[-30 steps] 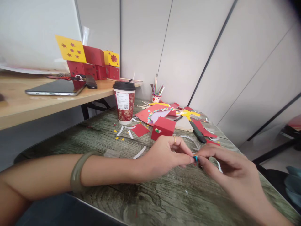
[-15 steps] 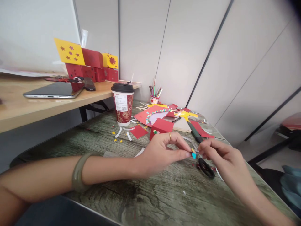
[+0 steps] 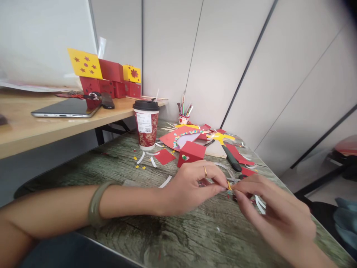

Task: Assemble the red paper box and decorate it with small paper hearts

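My left hand (image 3: 192,186) rests on the weathered wooden table (image 3: 173,238), fingers pinched on a tiny piece of coloured paper (image 3: 229,185) with a yellow edge showing. A ring sits on one finger and a green bangle (image 3: 96,204) on the wrist. My right hand (image 3: 273,212) meets it from the right, its fingertips pinched at the same scrap. Just behind the hands stands a small red paper box (image 3: 192,152) with coloured dots on its front.
A lidded paper coffee cup (image 3: 146,124) stands further back, beside red paper sheets (image 3: 181,136), white strips, a dark-handled cutter (image 3: 231,157) and a cup of brushes (image 3: 184,111). A higher desk at left holds a tablet (image 3: 65,108) and red and yellow paper boxes (image 3: 107,76).
My right hand drew away from the left half a second ago, exposing a teal scrap and scissors handle, then came back in; both hands now pinch together lower over the table.
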Demonstrator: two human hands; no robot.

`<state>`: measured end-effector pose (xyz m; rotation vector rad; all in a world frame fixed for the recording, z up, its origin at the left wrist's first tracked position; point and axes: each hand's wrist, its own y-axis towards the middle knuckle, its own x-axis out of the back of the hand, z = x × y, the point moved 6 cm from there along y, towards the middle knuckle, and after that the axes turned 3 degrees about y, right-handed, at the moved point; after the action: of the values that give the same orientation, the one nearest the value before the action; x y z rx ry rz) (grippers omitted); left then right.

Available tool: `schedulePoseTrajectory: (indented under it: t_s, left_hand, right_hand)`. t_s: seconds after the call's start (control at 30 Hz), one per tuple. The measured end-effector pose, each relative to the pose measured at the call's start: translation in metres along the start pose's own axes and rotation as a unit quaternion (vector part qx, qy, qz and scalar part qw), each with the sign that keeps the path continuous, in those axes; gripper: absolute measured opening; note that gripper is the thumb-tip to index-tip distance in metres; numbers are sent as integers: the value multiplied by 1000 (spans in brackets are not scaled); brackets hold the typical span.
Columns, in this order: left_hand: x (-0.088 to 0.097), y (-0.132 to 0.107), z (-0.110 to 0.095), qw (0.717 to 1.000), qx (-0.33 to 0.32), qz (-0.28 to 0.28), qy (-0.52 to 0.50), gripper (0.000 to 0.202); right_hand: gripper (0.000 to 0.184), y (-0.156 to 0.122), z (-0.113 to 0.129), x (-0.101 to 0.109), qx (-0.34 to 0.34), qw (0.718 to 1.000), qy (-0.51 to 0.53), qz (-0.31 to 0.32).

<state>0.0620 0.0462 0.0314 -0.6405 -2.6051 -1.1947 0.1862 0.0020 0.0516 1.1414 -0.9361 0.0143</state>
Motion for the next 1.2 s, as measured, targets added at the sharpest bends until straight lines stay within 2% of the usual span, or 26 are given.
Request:
schedulePoseTrajectory:
  t_s: [0.13, 0.27, 0.37, 0.43, 0.53, 0.8, 1.2]
  left_hand:
    - [0, -1, 3, 1000, 22, -2, 2, 10]
    - [-1, -1, 5, 998, 59, 0, -2, 11]
    - [0, 0, 7, 998, 70, -3, -1, 10]
    - [0, 0, 6, 998, 65, -5, 2, 10]
    - [-1, -1, 5, 999, 53, -6, 10, 10]
    - [-2, -1, 3, 999, 39, 6, 11, 9]
    - [-3, -1, 2, 999, 43, 13, 12, 9]
  right_hand:
    - [13, 2, -5, -1, -37, 999, -11, 4]
    - [12, 0, -11, 2, -73, 997, 6, -32]
    - [18, -3, -7, 4, -30, 999, 9, -38]
    - [25, -4, -2, 2, 5, 999, -24, -20]
    - [26, -2, 4, 2, 37, 998, -56, -12]
    - [21, 0, 5, 2, 28, 998, -49, -12]
    - [27, -1, 6, 2, 47, 999, -24, -3]
